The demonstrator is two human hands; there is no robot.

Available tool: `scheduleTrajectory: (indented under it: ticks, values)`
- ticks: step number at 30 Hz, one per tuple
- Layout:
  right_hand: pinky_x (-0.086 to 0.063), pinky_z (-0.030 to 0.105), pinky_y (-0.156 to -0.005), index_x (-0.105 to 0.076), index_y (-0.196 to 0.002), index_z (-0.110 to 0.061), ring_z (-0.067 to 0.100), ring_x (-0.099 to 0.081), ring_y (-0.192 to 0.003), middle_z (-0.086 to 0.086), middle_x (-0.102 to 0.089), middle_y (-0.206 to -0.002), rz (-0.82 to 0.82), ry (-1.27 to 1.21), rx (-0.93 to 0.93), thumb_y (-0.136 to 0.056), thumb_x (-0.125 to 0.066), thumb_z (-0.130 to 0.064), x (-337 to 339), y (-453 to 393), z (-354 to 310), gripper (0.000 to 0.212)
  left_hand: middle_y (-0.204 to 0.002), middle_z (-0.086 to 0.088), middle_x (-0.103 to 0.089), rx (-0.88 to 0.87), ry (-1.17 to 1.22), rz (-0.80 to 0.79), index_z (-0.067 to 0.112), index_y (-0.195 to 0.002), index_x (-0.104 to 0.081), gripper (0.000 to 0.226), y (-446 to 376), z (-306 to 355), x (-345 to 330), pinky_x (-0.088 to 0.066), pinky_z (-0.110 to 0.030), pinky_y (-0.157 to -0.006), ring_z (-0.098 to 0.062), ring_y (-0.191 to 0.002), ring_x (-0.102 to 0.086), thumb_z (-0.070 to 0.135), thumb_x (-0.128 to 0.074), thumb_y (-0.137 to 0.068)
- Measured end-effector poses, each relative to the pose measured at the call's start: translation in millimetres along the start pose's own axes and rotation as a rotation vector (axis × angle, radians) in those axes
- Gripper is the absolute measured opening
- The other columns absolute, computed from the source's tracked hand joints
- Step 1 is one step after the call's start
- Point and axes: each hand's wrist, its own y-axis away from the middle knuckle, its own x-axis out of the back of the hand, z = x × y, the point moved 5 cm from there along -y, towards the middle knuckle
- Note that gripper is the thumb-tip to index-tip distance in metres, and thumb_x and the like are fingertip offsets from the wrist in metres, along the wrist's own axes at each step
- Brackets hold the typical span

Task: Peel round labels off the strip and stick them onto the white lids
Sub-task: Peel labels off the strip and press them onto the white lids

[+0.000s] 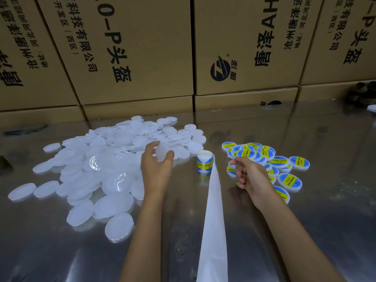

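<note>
My left hand (156, 165) holds one bare white lid (162, 152) between thumb and fingers, above the near edge of a large heap of white lids (105, 159). A roll of blue-and-yellow round labels (205, 162) stands upright on the table between my hands. Its empty white backing strip (213, 220) trails from the roll toward me. My right hand (249, 176) hovers over the pile of labelled lids (268, 159) with its fingers curled; whether they pinch a label I cannot tell.
The shiny metal table (315, 210) reflects the wall of stacked cardboard boxes (142, 58) behind it. A dark object (364, 92) sits at the far right by the boxes. A lone white lid (372, 108) lies at the right edge.
</note>
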Motion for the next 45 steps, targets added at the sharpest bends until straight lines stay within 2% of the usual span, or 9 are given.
scheduleTrajectory:
  ticks: [5,13,17,24,29,33,37,40,45]
  values:
    - [-0.028,0.023,-0.042,-0.071,-0.085,-0.017,0.011,-0.033,-0.047,-0.003,-0.045,-0.055,-0.013,0.08,0.11,-0.091,-0.066,-0.033,-10,7,-7,0.017,-0.121,-0.02,-0.07,0.424,0.882,-0.554,0.006,-0.126,-0.062,0.031,23,14,-39,-0.06,-0.035,-0.082,-0.032,-0.104,-0.069,0.02,-0.052,-0.1]
    - [-0.047,0.013,-0.076,-0.064,-0.115,-0.028,0.001,-0.06,-0.09,-0.015,-0.065,-0.107,-0.079,0.329,0.633,-0.085,-0.077,-0.026,-46,35,-16,0.033,-0.124,-0.028,-0.066,0.404,0.74,-0.837,-0.008,-0.132,-0.053,0.037,50,19,-66,-0.056,-0.042,-0.098,-0.04,-0.116,-0.065,0.015,-0.038,-0.107]
    - [-0.048,0.017,-0.075,-0.065,-0.108,-0.029,0.002,-0.061,-0.091,-0.023,-0.065,-0.1,-0.026,0.367,0.683,-0.085,-0.075,-0.016,-44,32,-14,0.028,-0.125,-0.026,-0.067,0.397,0.712,-0.835,-0.007,-0.133,-0.055,0.035,49,17,-67,-0.056,-0.042,-0.098,-0.038,-0.116,-0.066,0.013,-0.043,-0.106]
    - [-0.046,0.027,-0.075,-0.064,-0.09,-0.018,0.014,-0.059,-0.093,-0.008,-0.06,-0.095,0.145,0.495,0.966,-0.08,-0.065,-0.001,-36,47,-30,0.02,-0.135,-0.029,-0.059,0.517,0.762,-0.717,-0.007,-0.123,-0.057,0.036,52,15,-70,-0.059,-0.038,-0.092,-0.032,-0.119,-0.066,0.021,-0.059,-0.101]
    - [-0.047,0.033,-0.08,-0.067,-0.091,-0.013,0.019,-0.055,-0.098,-0.004,-0.059,-0.1,0.191,0.695,1.113,-0.08,-0.064,-0.001,-44,58,-32,0.016,-0.124,-0.025,-0.067,0.552,0.778,-0.88,-0.006,-0.125,-0.061,0.034,58,18,-71,-0.056,-0.036,-0.097,-0.032,-0.116,-0.067,0.019,-0.052,-0.103]
    - [-0.046,0.029,-0.085,-0.066,-0.094,-0.016,0.012,-0.055,-0.101,-0.009,-0.06,-0.105,0.093,0.722,1.072,-0.078,-0.07,-0.004,-50,56,-28,0.02,-0.112,-0.021,-0.072,0.528,0.787,-0.807,-0.007,-0.114,-0.062,0.023,54,14,-69,-0.058,-0.037,-0.093,-0.031,-0.105,-0.072,0.003,-0.047,-0.101]
    - [-0.043,0.019,-0.093,-0.07,-0.096,-0.015,0.006,-0.057,-0.11,-0.009,-0.064,-0.116,-0.039,0.689,1.025,-0.073,-0.069,-0.007,-57,57,-21,0.025,-0.108,-0.019,-0.069,0.533,0.84,-0.686,-0.003,-0.133,-0.054,0.033,47,12,-65,-0.062,-0.032,-0.072,-0.03,-0.091,-0.071,0.0,-0.046,-0.101]
    - [-0.044,0.018,-0.094,-0.071,-0.096,-0.014,0.006,-0.06,-0.109,-0.009,-0.068,-0.112,0.064,0.543,0.995,-0.08,-0.063,-0.007,-55,56,-22,0.019,-0.109,-0.021,-0.071,0.492,0.815,-0.605,0.004,-0.132,-0.055,0.033,42,9,-63,-0.062,-0.032,-0.068,-0.031,-0.087,-0.075,-0.003,-0.047,-0.101]
    - [-0.043,0.026,-0.101,-0.059,-0.13,-0.015,0.014,-0.056,-0.121,-0.004,-0.061,-0.131,0.124,0.453,0.588,-0.093,-0.048,0.001,-33,24,-8,0.041,-0.114,-0.023,-0.071,0.439,0.804,-0.484,0.009,-0.124,-0.06,0.032,28,-2,-53,-0.063,-0.037,-0.074,-0.037,-0.098,-0.073,-0.005,-0.045,-0.099]
